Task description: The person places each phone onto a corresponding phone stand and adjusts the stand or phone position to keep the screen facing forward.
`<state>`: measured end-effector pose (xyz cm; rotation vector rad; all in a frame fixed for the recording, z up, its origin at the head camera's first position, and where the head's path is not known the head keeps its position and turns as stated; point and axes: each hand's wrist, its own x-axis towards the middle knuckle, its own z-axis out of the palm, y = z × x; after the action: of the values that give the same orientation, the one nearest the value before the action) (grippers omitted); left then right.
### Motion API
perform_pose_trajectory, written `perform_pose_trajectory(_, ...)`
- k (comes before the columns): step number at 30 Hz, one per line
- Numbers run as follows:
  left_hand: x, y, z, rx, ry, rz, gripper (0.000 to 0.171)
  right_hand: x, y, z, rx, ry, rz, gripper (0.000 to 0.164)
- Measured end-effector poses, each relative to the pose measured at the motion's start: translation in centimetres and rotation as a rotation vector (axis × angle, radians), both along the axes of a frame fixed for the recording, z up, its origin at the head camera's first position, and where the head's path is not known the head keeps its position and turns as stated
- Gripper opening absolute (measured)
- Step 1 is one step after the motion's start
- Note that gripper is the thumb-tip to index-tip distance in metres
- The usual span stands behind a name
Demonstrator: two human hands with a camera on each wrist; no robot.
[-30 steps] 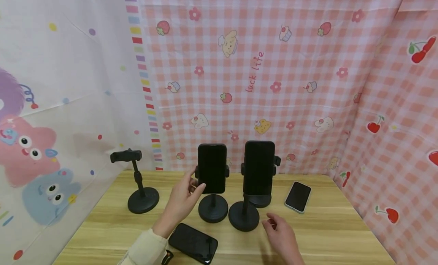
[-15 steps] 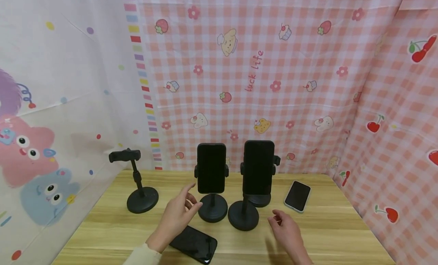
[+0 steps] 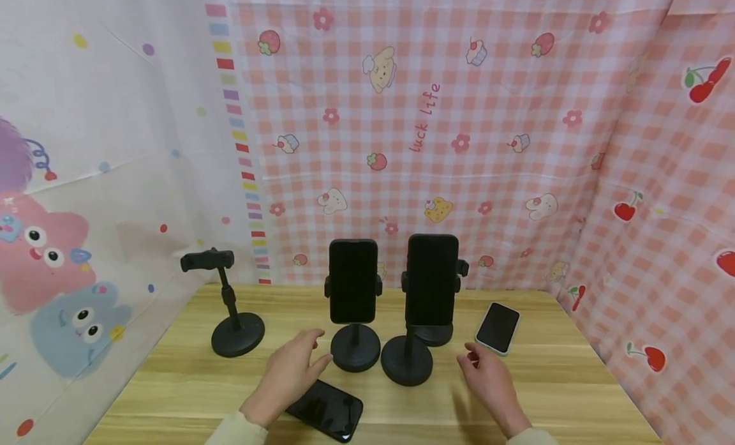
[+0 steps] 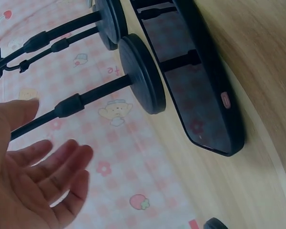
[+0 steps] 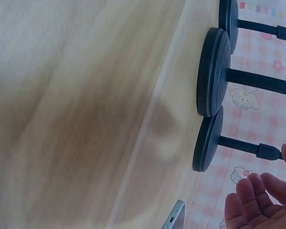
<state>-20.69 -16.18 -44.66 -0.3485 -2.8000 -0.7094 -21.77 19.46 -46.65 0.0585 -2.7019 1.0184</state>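
Observation:
My left hand (image 3: 287, 373), fingers loosely bent with nothing in them, hovers beside a black phone (image 3: 328, 412) lying face up on the table. In the left wrist view that hand (image 4: 43, 179) is apart from the phone (image 4: 200, 90) and the stands. A middle phone stand (image 3: 355, 349) holds an upright black phone (image 3: 353, 282). To its right, another stand (image 3: 407, 362) holds a second upright phone (image 3: 432, 282). My right hand (image 3: 490, 381), relaxed and holding nothing, is just in front of a light-edged phone (image 3: 497, 328) lying flat.
A phone stand (image 3: 238, 334) with no phone in its clamp stands at the left. Another stand's base (image 3: 434, 334) shows behind the right upright phone, which hides most of it. A checked cloth (image 3: 488, 113) hangs behind the wooden table (image 3: 184, 381).
My left hand has left the side of the middle upright phone and come down and left toward the lying black phone. My right hand has shifted right, closer to the light-edged phone.

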Motion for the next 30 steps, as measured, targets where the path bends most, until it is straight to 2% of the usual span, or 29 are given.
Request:
perform_pose_trajectory(4, 0.1, -0.2, 0.0, -0.097, -0.044, 0.000, 0.043, -0.4, 0.1, 0.4, 0.021, 0.004, 0.010, 0.033)
perform_pose_trajectory(9, 0.6, -0.3, 0.1, -0.261, -0.022, -0.008, 0.045, -1.1, 0.2, 0.9, 0.051, -0.006, 0.018, 0.034)
perform_pose_trajectory(14, 1.1, -0.5, 0.2, -0.365, 0.003, 0.000, 0.042, -1.9, 0.3, 1.5, 0.085, -0.001, 0.033, 0.037)
perform_pose_trajectory(20, 1.8, -1.0, 0.3, -0.508, -0.047, -0.008, 0.043, -3.2, 0.3, 2.0, 0.115, -0.008, 0.054, 0.038)
perform_pose_trajectory(24, 2.0, -1.1, 0.3, -0.556, -0.096, 0.007, 0.044, -4.4, 0.2, 2.5, 0.126, -0.025, 0.078, 0.039)
perform_pose_trajectory(30, 2.1, -1.3, 0.4, -0.523, -0.196, 0.039, 0.043, -6.6, 0.1, 3.5, 0.165, -0.028, 0.120, 0.043)
